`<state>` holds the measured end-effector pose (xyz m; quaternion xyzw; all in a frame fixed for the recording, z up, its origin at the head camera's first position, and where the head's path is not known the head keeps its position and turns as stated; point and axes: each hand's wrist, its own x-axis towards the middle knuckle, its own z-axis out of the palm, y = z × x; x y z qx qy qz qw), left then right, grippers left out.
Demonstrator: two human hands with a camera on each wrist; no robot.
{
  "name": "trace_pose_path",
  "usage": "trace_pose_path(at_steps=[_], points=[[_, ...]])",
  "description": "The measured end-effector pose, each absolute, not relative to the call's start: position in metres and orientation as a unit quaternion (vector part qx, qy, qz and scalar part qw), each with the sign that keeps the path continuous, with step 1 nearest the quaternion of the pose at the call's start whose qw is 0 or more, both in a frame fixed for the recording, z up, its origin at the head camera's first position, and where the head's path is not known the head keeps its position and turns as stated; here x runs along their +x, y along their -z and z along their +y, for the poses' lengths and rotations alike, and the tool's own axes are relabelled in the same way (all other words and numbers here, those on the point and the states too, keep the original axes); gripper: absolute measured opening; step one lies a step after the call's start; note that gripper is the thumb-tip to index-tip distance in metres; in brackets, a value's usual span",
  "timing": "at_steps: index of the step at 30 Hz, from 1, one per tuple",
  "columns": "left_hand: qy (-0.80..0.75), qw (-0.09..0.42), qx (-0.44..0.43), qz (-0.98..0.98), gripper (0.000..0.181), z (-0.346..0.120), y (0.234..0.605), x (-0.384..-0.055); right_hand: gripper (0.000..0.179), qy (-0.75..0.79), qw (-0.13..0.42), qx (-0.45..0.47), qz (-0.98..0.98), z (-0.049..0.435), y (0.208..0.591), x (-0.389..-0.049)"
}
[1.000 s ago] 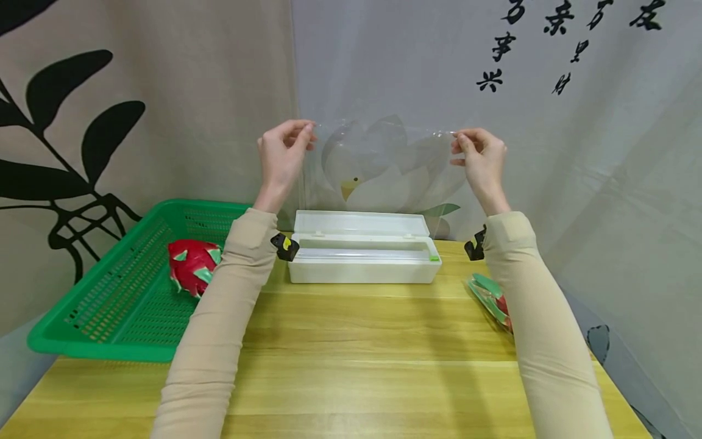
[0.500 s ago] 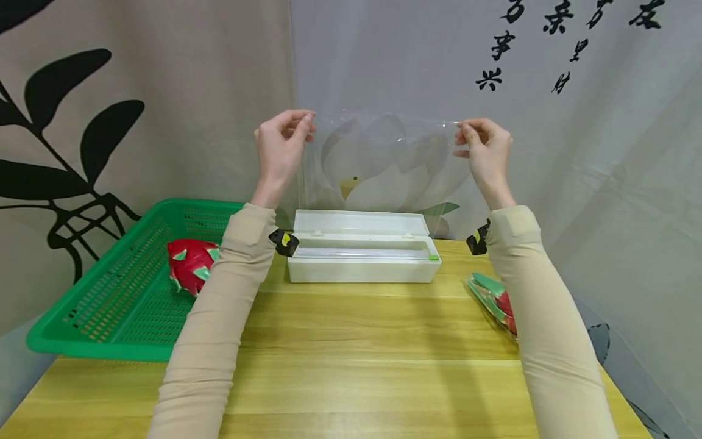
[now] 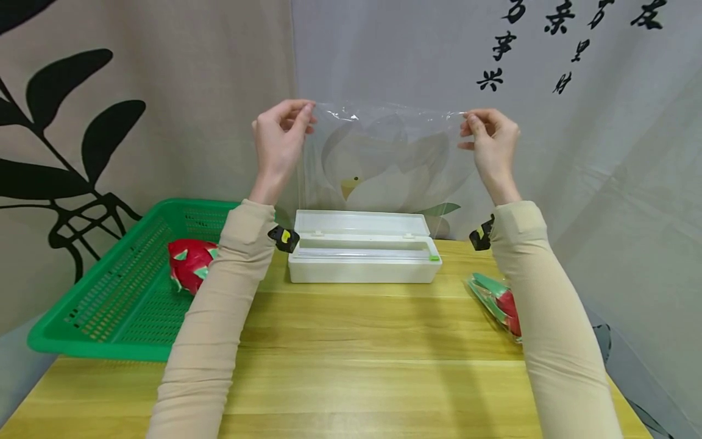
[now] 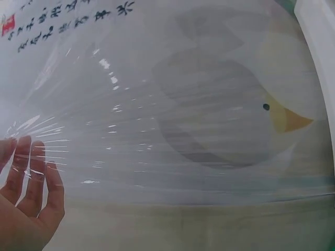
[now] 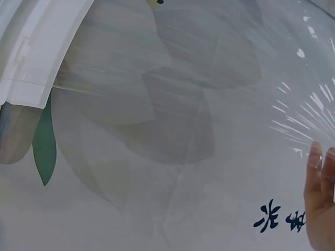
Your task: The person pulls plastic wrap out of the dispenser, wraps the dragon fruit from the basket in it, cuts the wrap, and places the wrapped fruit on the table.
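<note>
A clear sheet of plastic wrap (image 3: 384,152) is stretched upright between my two hands, above and behind the white wrap box (image 3: 362,271). My left hand (image 3: 281,137) pinches its upper left corner between thumb and fingers. At the upper right corner my right hand (image 3: 493,143) pinches it in the same way. In the left wrist view, creases in the plastic wrap (image 4: 110,125) fan out from the fingertips. The box stands with its lid (image 3: 362,223) tipped back, and a roll (image 3: 362,253) lies inside.
On the left stands a green basket (image 3: 104,350) with a red dragon fruit (image 3: 189,262) in it, partly behind my left sleeve. A wrapped red and green item (image 3: 496,302) lies on the wooden table (image 3: 356,353) by my right sleeve. A printed curtain (image 3: 384,49) hangs behind.
Both hands have risen, pulling the plastic wrap higher above the box. My right hand has also moved a little to the right, widening the spread. The box, basket and fruit have stayed put.
</note>
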<state>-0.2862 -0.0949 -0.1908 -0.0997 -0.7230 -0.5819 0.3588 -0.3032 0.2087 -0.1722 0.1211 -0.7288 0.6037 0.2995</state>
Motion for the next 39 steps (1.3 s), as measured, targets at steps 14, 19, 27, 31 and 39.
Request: trace_pose_path(at_steps=[14,19,27,31,39], points=[[0.576,0.365,-0.104,-0.724,0.024,-0.096,0.178,-0.283,0.012,-0.615,0.305,0.125,-0.717,0.208,0.159,-0.300],[0.587,0.363,-0.106,-0.716,0.023,-0.096,0.172,-0.282,0.013,-0.608,0.308,0.127,-0.720,0.208,0.155,-0.299],[0.581,0.366,-0.113,-0.718,0.023,-0.096,0.163,-0.278,0.013,-0.615,0.312,0.133,-0.712,0.209,0.148,-0.297],[0.587,0.367,-0.116,-0.712,0.022,-0.096,0.160,-0.277,0.012,-0.622,0.316,0.139,-0.703,0.210,0.145,-0.296],[0.594,0.366,-0.130,-0.704,0.021,-0.099,0.155,-0.269,0.012,-0.635,0.319,0.163,-0.684,0.212,0.140,-0.286]])
